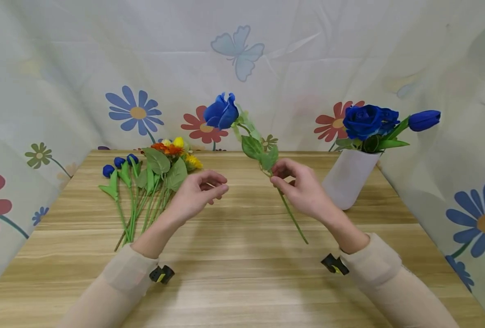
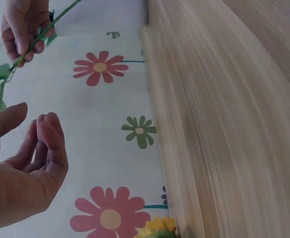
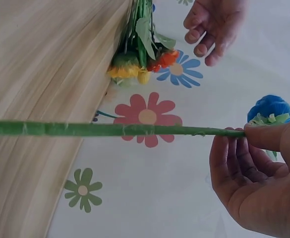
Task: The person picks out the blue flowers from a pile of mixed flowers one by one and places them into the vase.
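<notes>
Rose stem (image 3: 85, 129) pinched in right fingers (image 1: 286, 166); left fingers (image 1: 210, 174) relaxed; vase (image 1: 351, 177) hides other stems.

In the head view, a soft, matt, cloth-like look is given at 11 o'clock by a blue rose (image 1: 221, 112), its smooth, plastic-looking stem (image 3: 85, 129) seen faintly ridged from the right wrist. A smooth, matt vase (image 1: 350, 180) is shown at 3 o'clock; whether ceramic or plastic cannot be told. Wood grain with a soft sheen is displayed by the tabletop (image 1: 242, 278) at 6 o'clock, backed at 12 by a creased, printed cloth backdrop (image 1: 283, 86).
</notes>
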### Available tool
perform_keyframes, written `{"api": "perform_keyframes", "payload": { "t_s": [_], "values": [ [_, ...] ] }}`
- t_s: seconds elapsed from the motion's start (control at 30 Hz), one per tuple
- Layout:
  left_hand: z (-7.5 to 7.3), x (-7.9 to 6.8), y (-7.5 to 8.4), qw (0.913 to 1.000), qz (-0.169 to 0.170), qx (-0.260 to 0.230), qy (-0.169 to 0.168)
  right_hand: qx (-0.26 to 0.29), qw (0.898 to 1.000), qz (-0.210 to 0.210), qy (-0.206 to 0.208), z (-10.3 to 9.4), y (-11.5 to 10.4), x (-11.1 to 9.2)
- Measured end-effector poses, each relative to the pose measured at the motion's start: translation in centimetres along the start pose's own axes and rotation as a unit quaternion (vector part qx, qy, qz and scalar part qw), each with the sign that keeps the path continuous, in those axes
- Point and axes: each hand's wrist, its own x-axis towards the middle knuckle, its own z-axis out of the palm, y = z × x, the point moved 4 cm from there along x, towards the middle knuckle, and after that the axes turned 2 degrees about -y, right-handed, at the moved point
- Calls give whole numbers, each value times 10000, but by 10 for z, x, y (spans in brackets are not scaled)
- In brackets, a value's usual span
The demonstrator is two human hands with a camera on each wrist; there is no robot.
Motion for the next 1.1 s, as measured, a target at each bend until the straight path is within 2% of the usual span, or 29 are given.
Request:
{"api": "perform_keyframes", "payload": {
  "t_s": [0.2, 0.43, 0.83, 1.1],
  "values": [
    [-6, -2, -3, 9998, -75, 170, 97, -150, 9995, -160, 207, -7, 2, -2],
    [-12, -4, -6, 9990, -129, 411, 107, -465, 9957, -537, 595, -17, 2, -4],
    [-18, -5, -15, 9986, -177, 501, -46, -995, 9782, -1202, 1372, -37, -3, -10],
    [-21, -6, -16, 9981, -261, 556, -69, -1267, 9668, -1479, 1652, -48, -9, -13]
  ]
}}
